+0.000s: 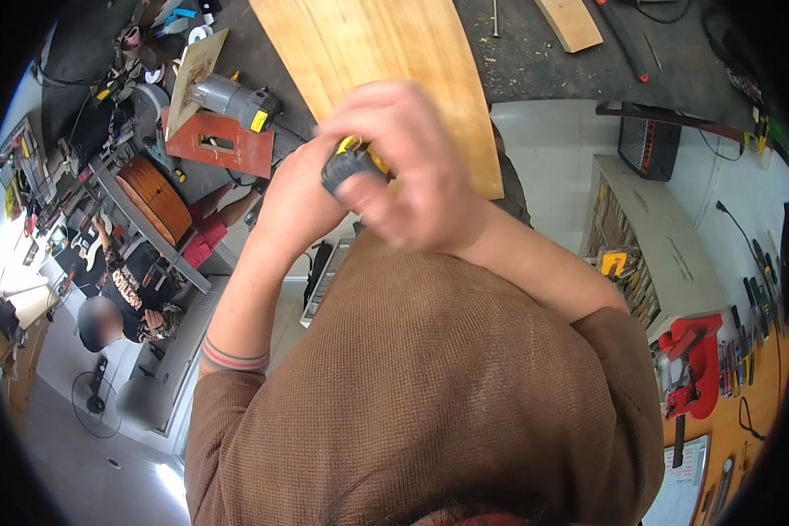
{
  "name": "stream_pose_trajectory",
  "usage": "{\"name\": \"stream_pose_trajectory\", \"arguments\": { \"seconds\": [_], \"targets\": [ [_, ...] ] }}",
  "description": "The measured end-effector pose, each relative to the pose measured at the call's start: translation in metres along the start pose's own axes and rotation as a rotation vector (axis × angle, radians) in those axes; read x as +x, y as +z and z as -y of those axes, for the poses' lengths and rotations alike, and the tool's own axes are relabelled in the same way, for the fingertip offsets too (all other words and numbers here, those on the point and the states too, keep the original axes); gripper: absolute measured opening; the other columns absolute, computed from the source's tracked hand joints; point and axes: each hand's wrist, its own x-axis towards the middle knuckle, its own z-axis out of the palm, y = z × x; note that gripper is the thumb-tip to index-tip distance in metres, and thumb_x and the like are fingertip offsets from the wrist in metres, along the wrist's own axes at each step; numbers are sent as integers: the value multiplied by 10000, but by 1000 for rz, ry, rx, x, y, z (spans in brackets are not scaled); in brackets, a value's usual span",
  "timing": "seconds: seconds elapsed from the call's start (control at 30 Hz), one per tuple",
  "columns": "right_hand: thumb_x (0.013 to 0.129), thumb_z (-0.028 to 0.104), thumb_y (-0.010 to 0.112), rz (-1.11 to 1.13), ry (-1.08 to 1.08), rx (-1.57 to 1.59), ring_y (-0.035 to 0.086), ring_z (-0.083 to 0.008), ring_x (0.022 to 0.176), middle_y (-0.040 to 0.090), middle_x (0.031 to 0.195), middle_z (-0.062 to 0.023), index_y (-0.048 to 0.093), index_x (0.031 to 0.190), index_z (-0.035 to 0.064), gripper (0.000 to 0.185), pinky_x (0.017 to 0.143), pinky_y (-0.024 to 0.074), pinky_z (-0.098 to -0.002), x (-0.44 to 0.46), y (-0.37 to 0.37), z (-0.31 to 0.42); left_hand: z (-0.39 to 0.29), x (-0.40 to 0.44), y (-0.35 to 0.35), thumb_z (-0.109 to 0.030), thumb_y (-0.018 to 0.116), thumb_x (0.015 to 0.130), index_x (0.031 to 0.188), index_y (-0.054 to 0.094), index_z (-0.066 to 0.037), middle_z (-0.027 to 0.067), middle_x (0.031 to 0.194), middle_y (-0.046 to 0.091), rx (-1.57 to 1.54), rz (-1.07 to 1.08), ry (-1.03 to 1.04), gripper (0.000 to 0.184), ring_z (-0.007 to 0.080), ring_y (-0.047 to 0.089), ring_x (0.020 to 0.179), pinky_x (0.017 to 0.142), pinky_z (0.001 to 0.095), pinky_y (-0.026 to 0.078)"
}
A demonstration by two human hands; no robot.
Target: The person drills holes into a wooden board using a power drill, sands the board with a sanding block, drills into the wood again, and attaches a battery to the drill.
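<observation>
Board [390, 53] lies on far table [530, 74]; near it, R hand [425, 158] grasps blk/yel. tool [344, 167]; L hand [296, 197] is just beside, its grip I cannot tell.

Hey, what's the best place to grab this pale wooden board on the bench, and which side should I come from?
Probably the right-hand edge of the wooden board, at its near end, coming from your right and gripping top and underside together. That end juts past the bench, so its underside looks reachable, and that edge is in plain view.
</observation>
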Motion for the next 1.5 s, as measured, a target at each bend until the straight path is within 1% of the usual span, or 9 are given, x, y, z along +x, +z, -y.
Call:
{"name": "stream_pose_trajectory", "arguments": {
  "seconds": [0.1,0.43,0.73,0.77,0.83,0.9,1.0,1.2,1.5],
  "targets": [
    [939,159,744,195,-6,-20,717,-322,962,732,1016,-92,731,1054,67,148,895,564,-454,-5,21,-3,14,-6,3,-180,743,974,1289,770,-77,204,1307,787,130,-34,228,333,370,747,1251,1005,462,611],
    [928,103,703,55,9,11,715,-315,915,722,956,-84,713,1001,74,79,845,568,-461,-1,30,-7,-1,3,-1,-119,783,934,1274,700,-9,204,1294,739,41,41,72,367,401,704,1241,1023,484,576],
    [1004,184,775,-152,272,-148,624,-397,1261,651,1257,-214,631,1301,6,375,1126,475,-499,-41,-26,-37,-7,7,5,-80,765,937,1504,610,-105,248,1305,780,-126,-41,-22,588,477,724,1255,1031,491,596],
    [997,180,787,-228,346,-328,609,-407,1286,636,1284,-236,613,1326,-5,416,1141,468,-503,-61,-41,-55,-9,7,3,37,781,909,1543,603,-72,175,1325,785,-119,-30,-54,667,324,766,1230,1084,400,569],
    [1050,239,766,-142,588,-606,642,-409,1253,648,1296,-242,559,1392,-17,475,1102,503,-493,-121,-73,-103,-16,6,-2,27,782,915,1565,585,-108,178,1325,776,-36,10,-106,693,332,759,1244,1082,394,563],
    [1100,366,728,-146,1023,-291,709,-404,1145,721,1228,-246,627,1311,-37,466,1016,549,-473,-159,-85,-123,-18,5,-3,21,771,931,1574,579,-133,170,1312,775,-30,3,-122,689,327,758,1238,1081,382,558],
    [1115,496,686,39,1142,-96,760,-399,1032,786,1112,-254,700,1211,-46,551,925,577,-459,-176,-86,-143,-17,4,1,18,772,934,1566,582,-109,154,1310,778,-71,-1,-145,672,303,760,1221,1078,374,558],
    [1112,546,670,-19,991,-226,777,-412,978,793,1023,-266,751,1165,-40,594,871,579,-466,-203,-76,-128,-3,-15,5,-108,796,930,1527,597,-147,228,1298,781,-74,-5,-26,631,450,732,1236,1025,491,597],
    [1110,561,667,-35,1080,-224,764,-406,960,793,1015,-261,750,1163,-49,617,889,582,-448,-274,-91,-116,1,-49,44,34,786,886,1577,568,-98,177,1380,759,-40,81,-13,737,380,736,1285,1091,401,564]
  ]
}}
